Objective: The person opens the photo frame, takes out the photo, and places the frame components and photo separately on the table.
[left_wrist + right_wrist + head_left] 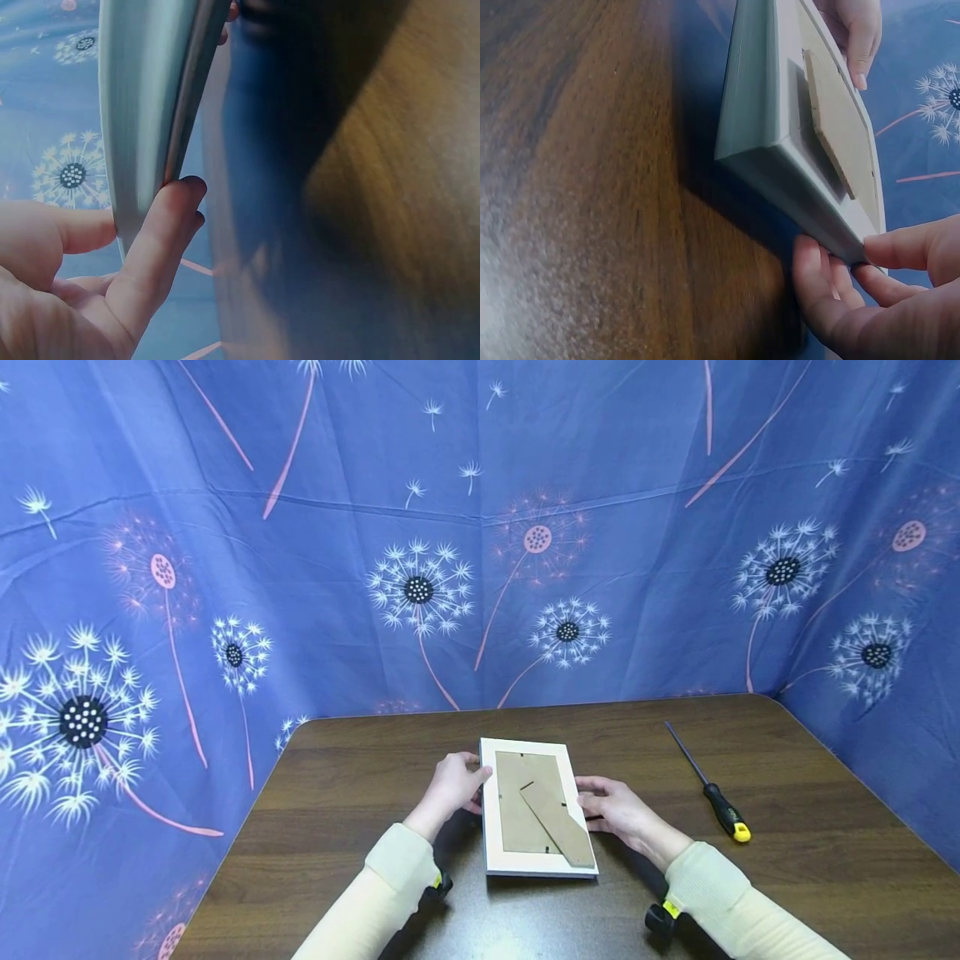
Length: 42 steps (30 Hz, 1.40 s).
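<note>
A white picture frame (491, 843) is held back side up, a little above the table. Its brown backing board (513, 818) carries a stand leg (558, 827) lying aslant toward the near right corner. My left hand (452, 789) pinches the left edge, thumb on the back; in the left wrist view the fingers (154, 247) reach under the rim. On the opposite edge my right hand (618, 810) grips the frame, and the right wrist view shows its thumb (904, 246) on the rim and fingers below. The frame's front faces down, out of sight.
A screwdriver (723, 806) with a black and yellow handle lies on the wooden table (337, 860), right of my right hand. Blue cloth (645, 593) with dandelion prints hangs behind the table and along both sides.
</note>
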Available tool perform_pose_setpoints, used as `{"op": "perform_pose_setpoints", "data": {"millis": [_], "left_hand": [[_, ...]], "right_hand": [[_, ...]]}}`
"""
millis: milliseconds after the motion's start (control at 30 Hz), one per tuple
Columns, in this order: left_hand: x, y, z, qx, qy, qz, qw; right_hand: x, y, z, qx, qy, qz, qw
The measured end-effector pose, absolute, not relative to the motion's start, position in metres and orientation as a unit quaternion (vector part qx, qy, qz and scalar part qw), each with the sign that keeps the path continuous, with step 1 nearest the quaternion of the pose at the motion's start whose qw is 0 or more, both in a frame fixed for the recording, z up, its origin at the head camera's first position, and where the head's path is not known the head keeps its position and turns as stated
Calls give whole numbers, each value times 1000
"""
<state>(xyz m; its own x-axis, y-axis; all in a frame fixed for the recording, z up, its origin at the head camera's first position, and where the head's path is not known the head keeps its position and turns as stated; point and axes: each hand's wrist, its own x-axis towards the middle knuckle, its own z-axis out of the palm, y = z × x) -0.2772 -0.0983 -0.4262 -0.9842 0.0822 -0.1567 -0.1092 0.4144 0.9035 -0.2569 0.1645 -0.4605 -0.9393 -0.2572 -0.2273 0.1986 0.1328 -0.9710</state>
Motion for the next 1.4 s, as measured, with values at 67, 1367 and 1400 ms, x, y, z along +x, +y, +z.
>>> {"op": "perform_pose_setpoints", "data": {"millis": [67,1367,1400], "left_hand": [[-276,-98,-427,-8,839,537,91],[-272,-85,-441,27,902,422,88],[-272,-84,-441,26,905,417,87]], "right_hand": [[-257,164,-461,-19,735,-656,171],[-251,170,-463,-36,786,-602,136],[-250,171,-462,-37,787,-601,136]]}}
